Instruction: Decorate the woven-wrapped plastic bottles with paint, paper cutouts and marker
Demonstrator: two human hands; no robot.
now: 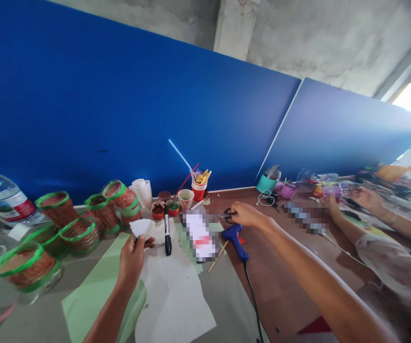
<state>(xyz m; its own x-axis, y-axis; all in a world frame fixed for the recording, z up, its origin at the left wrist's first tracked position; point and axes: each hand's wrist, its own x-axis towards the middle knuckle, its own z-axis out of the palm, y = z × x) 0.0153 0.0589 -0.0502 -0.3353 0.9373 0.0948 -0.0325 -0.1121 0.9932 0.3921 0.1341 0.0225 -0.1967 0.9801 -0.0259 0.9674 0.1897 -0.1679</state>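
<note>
My left hand (132, 257) is closed on a small piece of white paper (142, 227), pinched between thumb and fingers above the white sheet (176, 295). Under that sheet lies light green paper (91, 290). Over on the brown tabletop, my right hand (248, 214) has its fingers closed at the dark handles of a pair of scissors (229, 216), whose blades point left. A blue glue gun (238, 242) lies just below the scissors. Between my hands are a black marker (168, 233) and a phone (200, 236) with a blurred screen.
Several brown cups with green rims (78, 236) and a water bottle (3, 195) stand at left. Small paint pots (158, 210) and a red cup of sticks (199, 190) line the blue partition (137, 105). Another person's hands (367, 200) work at right. The glue gun's cord (253, 295) trails forward.
</note>
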